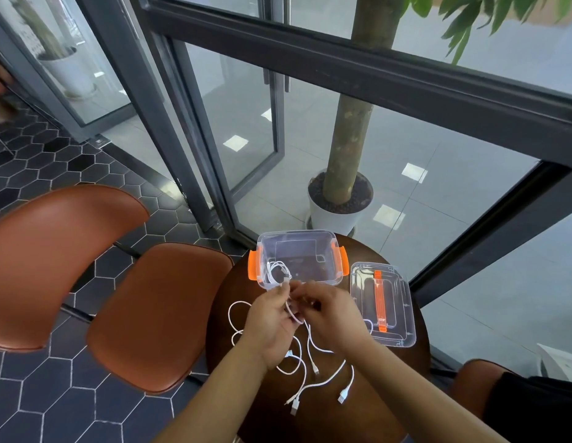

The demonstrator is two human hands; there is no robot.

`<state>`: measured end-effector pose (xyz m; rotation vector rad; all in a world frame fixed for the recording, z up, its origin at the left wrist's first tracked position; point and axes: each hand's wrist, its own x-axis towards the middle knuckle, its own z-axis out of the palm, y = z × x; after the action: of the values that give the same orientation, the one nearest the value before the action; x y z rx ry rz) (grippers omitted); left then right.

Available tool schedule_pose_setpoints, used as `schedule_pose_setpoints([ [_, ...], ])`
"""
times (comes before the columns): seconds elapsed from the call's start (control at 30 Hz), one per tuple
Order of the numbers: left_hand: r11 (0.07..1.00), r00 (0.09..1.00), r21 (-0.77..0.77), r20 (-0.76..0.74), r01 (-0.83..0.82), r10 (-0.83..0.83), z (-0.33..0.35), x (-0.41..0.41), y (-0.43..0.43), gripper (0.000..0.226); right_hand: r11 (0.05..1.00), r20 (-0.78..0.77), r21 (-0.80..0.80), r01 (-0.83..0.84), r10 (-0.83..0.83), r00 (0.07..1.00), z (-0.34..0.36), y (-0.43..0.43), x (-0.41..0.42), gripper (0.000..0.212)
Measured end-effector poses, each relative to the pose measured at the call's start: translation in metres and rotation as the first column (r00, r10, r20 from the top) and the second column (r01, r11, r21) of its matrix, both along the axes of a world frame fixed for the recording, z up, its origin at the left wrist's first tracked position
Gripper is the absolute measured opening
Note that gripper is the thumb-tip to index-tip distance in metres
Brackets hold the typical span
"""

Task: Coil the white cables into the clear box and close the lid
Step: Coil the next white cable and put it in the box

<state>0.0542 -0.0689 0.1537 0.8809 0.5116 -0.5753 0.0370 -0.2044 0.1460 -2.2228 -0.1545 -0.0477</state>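
On a small round dark-brown wooden worktop (256, 407) stands a clear rectangular plastic box (299, 260) with orange latches on its two short sides, open at the top. One coiled white cable (277, 270) already lies inside it, in the near left corner. The box's clear flat lid (383, 303), with an orange strip handle down its middle, lies on the worktop just to the right of the box, apart from it.

Both bare hands meet just in front of the box's near wall. The left hand (272, 327) has its grip pressed together on a loop of white cable (292, 313), the fingers curled around it. The right hand (329, 311) pinches the same cable from the other side, its fingertips close to those of the left hand; exactly which fingers touch the cable is hard to tell.

Below the hands, loose white cables (305, 383) trail across the worktop in loops, with several plug ends lying near the front edge. One loop curves out to the left of the left wrist.

Beside the worktop on the left are two brown leather-look chairs (150, 311) on a dark hexagon-tiled floor (38, 410). Behind the box, a tree trunk rises from a white round pot (336, 219) next to dark-framed glass panels (406, 91).
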Motion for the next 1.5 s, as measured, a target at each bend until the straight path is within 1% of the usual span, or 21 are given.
schedule_pose_setpoints([
  [0.07, 0.997, 0.998, -0.056, 0.017, -0.053, 0.054, 0.002, 0.003, 0.005, 0.028, 0.999, 0.114, -0.026, -0.037, 0.039, 0.993, 0.000, 0.003, -0.004, 0.018],
  [0.13, 0.988, 0.996, -0.128, -0.005, -0.084, 0.084, 0.004, 0.010, 0.011, 0.029, 0.998, 0.167, -0.046, -0.052, 0.059, 0.984, -0.002, 0.002, -0.007, 0.011],
  [0.2, 0.981, 0.994, -0.163, -0.003, -0.109, 0.110, 0.006, 0.017, 0.017, 0.034, 0.994, 0.185, -0.051, -0.092, 0.100, 0.978, -0.008, -0.002, -0.011, 0.013],
  [0.3, 0.983, 0.988, -0.116, 0.027, -0.145, 0.149, 0.009, 0.022, 0.022, 0.036, 0.982, 0.141, -0.029, -0.185, 0.187, 0.972, -0.017, -0.011, -0.011, 0.028],
  [0.4, 0.973, 0.983, -0.166, 0.058, -0.161, 0.172, 0.016, 0.024, 0.023, 0.036, 0.973, 0.049, -0.047, -0.225, 0.227, 0.973, -0.018, -0.020, -0.005, 0.016],
  [0.57, 0.978, 0.980, -0.167, 0.129, -0.126, 0.149, 0.026, 0.026, 0.023, 0.038, 0.947, -0.254, -0.011, -0.322, 0.309, 0.916, -0.015, -0.028, 0.002, 0.022],
  [0.63, 0.982, 0.983, -0.161, 0.138, -0.097, 0.119, 0.031, 0.026, 0.025, 0.038, 0.957, -0.391, 0.024, -0.289, 0.275, 0.878, -0.014, -0.035, 0.011, 0.025],
  [0.7, 0.983, 0.990, -0.176, 0.126, -0.042, 0.065, 0.036, 0.026, 0.028, 0.036, 0.971, -0.516, 0.004, -0.239, 0.207, 0.831, -0.012, -0.046, 0.023, 0.026],
  [0.77, 0.983, 0.989, -0.180, 0.144, 0.040, -0.014, 0.042, 0.027, 0.031, 0.032, 0.977, -0.560, -0.024, -0.213, 0.164, 0.812, -0.011, -0.056, 0.036, 0.034],
  [0.8, 0.987, 0.982, -0.134, 0.179, 0.087, -0.062, 0.044, 0.027, 0.031, 0.033, 0.984, -0.568, -0.001, -0.181, 0.148, 0.810, -0.008, -0.059, 0.041, 0.037],
  [0.87, 0.985, 0.957, -0.010, 0.238, 0.174, -0.167, 0.045, 0.026, 0.032, 0.035, 0.984, -0.593, 0.129, -0.119, 0.173, 0.787, 0.001, -0.063, 0.049, 0.038],
  [0.97, 0.966, 0.940, 0.039, 0.225, 0.254, -0.256, 0.045, 0.023, 0.030, 0.036, 0.924, -0.653, 0.381, -0.027, 0.289, 0.700, 0.023, -0.061, 0.058, 0.032],
  [1.03, 0.955, 0.930, 0.053, 0.218, 0.290, -0.295, 0.045, 0.020, 0.028, 0.036, 0.850, -0.646, 0.523, 0.065, 0.346, 0.680, 0.034, -0.059, 0.060, 0.020],
  [1.1, 0.941, 0.916, 0.084, 0.219, 0.327, -0.337, 0.044, 0.017, 0.026, 0.035, 0.731, -0.608, 0.669, 0.136, 0.433, 0.666, 0.039, -0.058, 0.062, 0.014],
  [1.17, 0.921, 0.891, 0.127, 0.235, 0.369, -0.390, 0.047, 0.014, 0.025, 0.034, 0.639, -0.570, 0.751, 0.167, 0.500, 0.652, 0.040, -0.060, 0.064, 0.018],
  [1.2, 0.909, 0.876, 0.141, 0.244, 0.393, -0.417, 0.048, 0.012, 0.025, 0.034, 0.646, -0.569, 0.748, 0.155, 0.503, 0.651, 0.040, -0.061, 0.064, 0.020],
  [1.23, 0.896, 0.861, 0.155, 0.249, 0.417, -0.444, 0.051, 0.011, 0.025, 0.035, 0.700, -0.581, 0.705, 0.114, 0.478, 0.659, 0.040, -0.060, 0.065, 0.020],
  [1.3, 0.867, 0.828, 0.190, 0.261, 0.460, -0.496, 0.054, 0.010, 0.025, 0.035, 0.854, -0.600, 0.521, 0.007, 0.361, 0.714, 0.041, -0.053, 0.064, 0.024],
  [1.33, 0.850, 0.811, 0.222, 0.263, 0.477, -0.523, 0.055, 0.010, 0.024, 0.035, 0.895, -0.593, 0.446, -0.005, 0.299, 0.748, 0.042, -0.048, 0.063, 0.025],
  [1.4, 0.823, 0.800, 0.324, 0.241, 0.467, -0.549, 0.053, 0.011, 0.019, 0.038, 0.911, -0.567, 0.409, 0.055, 0.206, 0.798, 0.045, -0.039, 0.060, 0.026],
  [1.5, 0.839, 0.851, 0.400, 0.217, 0.368, -0.477, 0.045, 0.013, 0.014, 0.041, 0.915, -0.494, 0.388, 0.110, 0.105, 0.863, 0.052, -0.032, 0.052, 0.031],
])
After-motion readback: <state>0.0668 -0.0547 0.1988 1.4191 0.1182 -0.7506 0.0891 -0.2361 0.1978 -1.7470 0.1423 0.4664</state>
